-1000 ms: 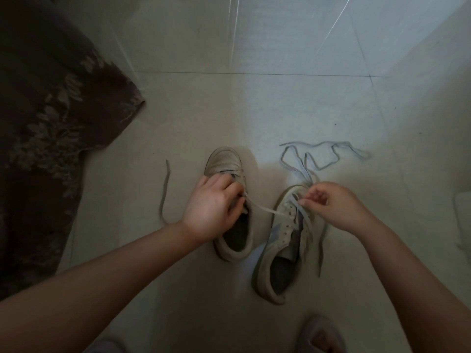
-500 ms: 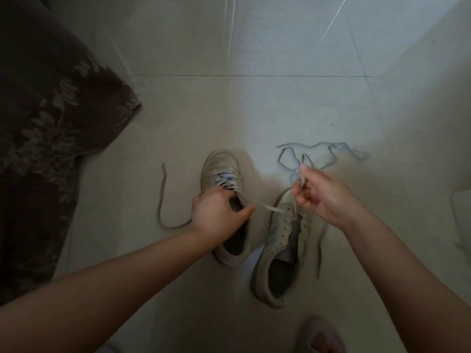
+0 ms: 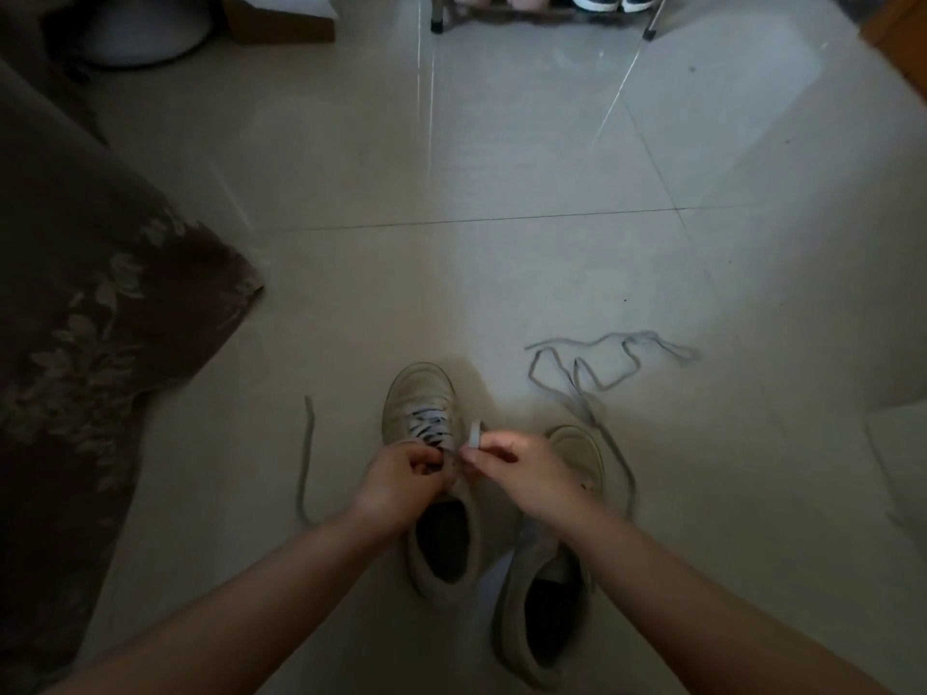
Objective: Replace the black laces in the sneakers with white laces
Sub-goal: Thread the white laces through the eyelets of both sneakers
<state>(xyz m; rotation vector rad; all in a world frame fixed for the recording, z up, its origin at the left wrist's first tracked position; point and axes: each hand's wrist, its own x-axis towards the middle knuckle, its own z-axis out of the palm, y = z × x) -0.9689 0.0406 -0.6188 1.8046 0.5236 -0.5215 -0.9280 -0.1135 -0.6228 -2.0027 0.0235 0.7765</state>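
Note:
Two pale sneakers stand on the tiled floor. The left sneaker (image 3: 426, 408) has a white lace crossed over its lower eyelets. My left hand (image 3: 401, 481) grips the sneaker's upper at the lacing. My right hand (image 3: 521, 474) pinches the free end of the white lace (image 3: 474, 433), which sticks up beside the tongue. The right sneaker (image 3: 552, 594) lies partly under my right forearm. A loose lace (image 3: 607, 363) trails from it in loops across the floor. Another loose lace end (image 3: 305, 459) lies left of the left sneaker.
A dark floral cloth (image 3: 90, 343) covers the left side. At the far top stand a shoe rack's legs (image 3: 542, 12) with shoes on it, a cardboard box (image 3: 281, 17) and a white round base (image 3: 145, 27). Bare tiles lie between.
My right hand moved left from over the right sneaker to the left sneaker's lacing, still pinching the lace end. The view tilted up, showing the rack and box.

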